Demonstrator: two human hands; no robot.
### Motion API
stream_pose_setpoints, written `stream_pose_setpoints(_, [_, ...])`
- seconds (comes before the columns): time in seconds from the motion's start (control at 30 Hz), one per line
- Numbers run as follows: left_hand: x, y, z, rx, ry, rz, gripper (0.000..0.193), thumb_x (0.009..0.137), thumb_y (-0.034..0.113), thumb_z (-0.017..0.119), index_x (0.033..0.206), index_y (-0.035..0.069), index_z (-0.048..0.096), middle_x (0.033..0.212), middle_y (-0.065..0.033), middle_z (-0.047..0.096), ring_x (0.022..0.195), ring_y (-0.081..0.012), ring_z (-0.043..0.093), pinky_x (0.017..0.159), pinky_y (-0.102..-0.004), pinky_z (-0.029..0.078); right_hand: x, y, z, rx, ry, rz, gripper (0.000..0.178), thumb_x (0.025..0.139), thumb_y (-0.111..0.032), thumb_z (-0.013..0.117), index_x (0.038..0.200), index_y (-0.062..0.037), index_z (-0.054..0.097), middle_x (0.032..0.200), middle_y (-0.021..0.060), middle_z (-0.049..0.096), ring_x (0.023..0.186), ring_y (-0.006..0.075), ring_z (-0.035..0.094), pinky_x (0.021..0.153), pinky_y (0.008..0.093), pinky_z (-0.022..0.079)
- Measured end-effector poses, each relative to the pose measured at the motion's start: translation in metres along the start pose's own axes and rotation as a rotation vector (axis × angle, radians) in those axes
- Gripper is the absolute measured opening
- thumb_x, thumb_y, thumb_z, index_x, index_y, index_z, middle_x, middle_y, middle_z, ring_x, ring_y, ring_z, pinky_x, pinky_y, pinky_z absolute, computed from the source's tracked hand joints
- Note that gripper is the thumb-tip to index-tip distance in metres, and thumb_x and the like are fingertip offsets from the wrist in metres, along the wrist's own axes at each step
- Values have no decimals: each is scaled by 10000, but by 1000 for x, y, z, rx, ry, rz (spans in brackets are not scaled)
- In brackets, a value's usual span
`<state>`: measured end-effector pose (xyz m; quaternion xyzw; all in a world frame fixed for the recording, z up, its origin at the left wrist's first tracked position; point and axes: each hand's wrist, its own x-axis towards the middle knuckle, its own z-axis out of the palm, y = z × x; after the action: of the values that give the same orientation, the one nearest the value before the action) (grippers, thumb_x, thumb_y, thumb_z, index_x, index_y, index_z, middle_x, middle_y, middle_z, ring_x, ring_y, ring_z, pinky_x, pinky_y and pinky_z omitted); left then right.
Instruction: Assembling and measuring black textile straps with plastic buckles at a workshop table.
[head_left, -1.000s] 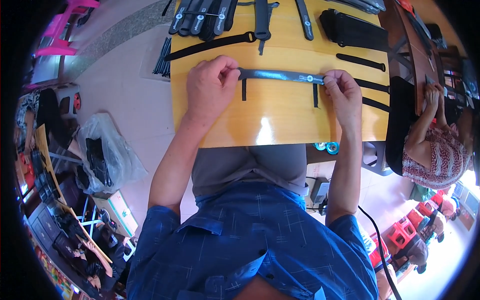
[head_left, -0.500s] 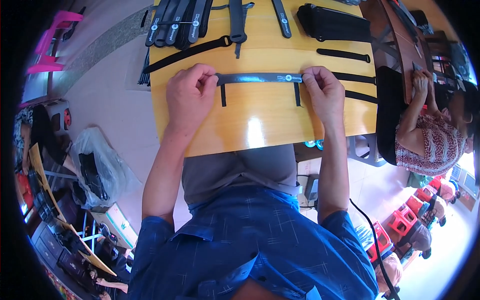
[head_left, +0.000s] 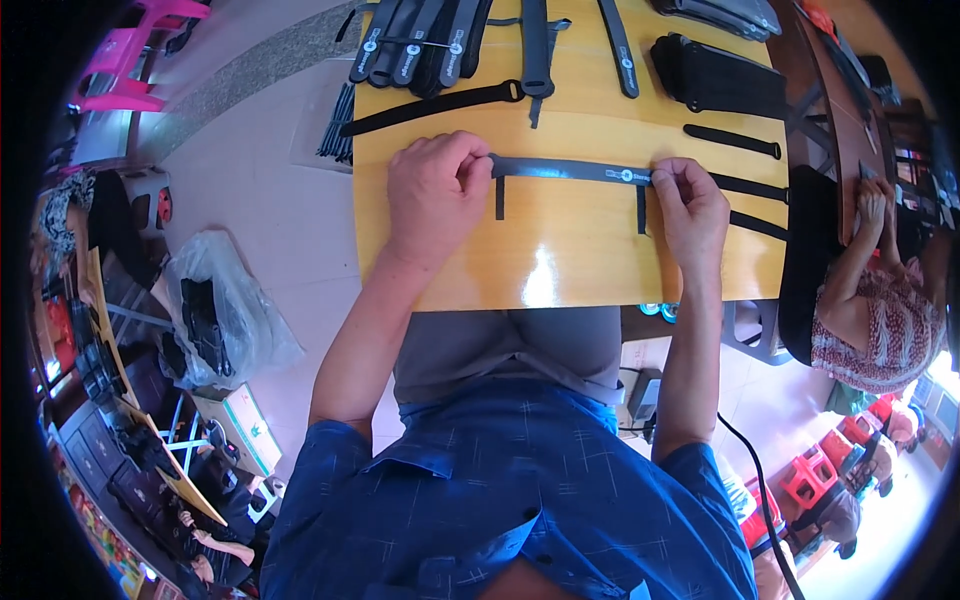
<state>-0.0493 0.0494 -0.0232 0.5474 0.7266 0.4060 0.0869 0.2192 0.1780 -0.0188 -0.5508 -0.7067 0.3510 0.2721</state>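
Observation:
A flat grey strap point(head_left: 570, 169) with a pale printed mark is stretched level between my hands, above the front half of the yellow table point(head_left: 450, 275). My left hand point(head_left: 435, 190) pinches its left end between thumb and fingers. The right end is gripped the same way by my right hand point(head_left: 695, 215). Two short black strips show below the strap, one dark strip point(head_left: 500, 198) near the left end and another strip point(head_left: 641, 210) near the right; whether they are joined to it I cannot tell. Just beyond my left hand lies a black strap with a loop point(head_left: 430, 110).
At the back are a bundle of grey straps point(head_left: 420, 45), single grey straps point(head_left: 537, 50) and a black stack point(head_left: 715, 72). Several loose black straps point(head_left: 735, 140) lie at the right edge. A co-worker point(head_left: 880, 310) sits at the right; a clear bag point(head_left: 235, 310) stands on the floor left.
The whole view has shifted, so the table and hands appear farther right and the strap slants slightly down to the right. Both hands keep their pinch on the strap's ends.

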Motion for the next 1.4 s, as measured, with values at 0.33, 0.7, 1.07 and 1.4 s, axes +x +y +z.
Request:
stream_pose_setpoints(0.33, [1, 0, 2, 101, 15, 60, 97, 824, 84, 736, 853, 137, 661, 738, -16, 653, 726, -279, 628, 705, -435, 450, 0, -1, 2, -42, 24, -50, 118, 960, -114, 724, 1001, -3, 731, 838, 97, 704, 706, 140, 673, 686, 270, 532])
stream_pose_setpoints(0.7, [-3, -2, 2, 152, 51, 96, 72, 841, 105, 709, 822, 126, 643, 750, -40, 631, 761, -312, 616, 712, -455, 439, -4, -6, 6, -128, 130, -250, 71, 919, -32, 705, 987, -11, 703, 837, 137, 665, 719, 256, 678, 675, 347, 545])
stream_pose_setpoints(1.07, [-17, -2, -19, 46, 35, 185, 395, 911, 137, 665, 1288, 21, 631, 1242, -187, 674, 1178, -379, 621, 1013, -516, 470, -55, -57, 44, -344, 93, -690, 440, 912, -104, 691, 1334, -24, 593, 1379, 202, 578, 1287, 412, 558, 1073, 524, 448])
stream_pose_setpoints(1.4, [-51, 16, -10, 318, -367, 224, 929, 953, 622, 594, 1594, -8, 357, 1673, -187, 327, 1584, -333, 229, 1279, -530, 188, -62, -44, 72, -595, -275, -679, 754, 1024, -481, 551, 1597, -25, 369, 1681, 178, 319, 1568, 364, 277, 1240, 573, 267])
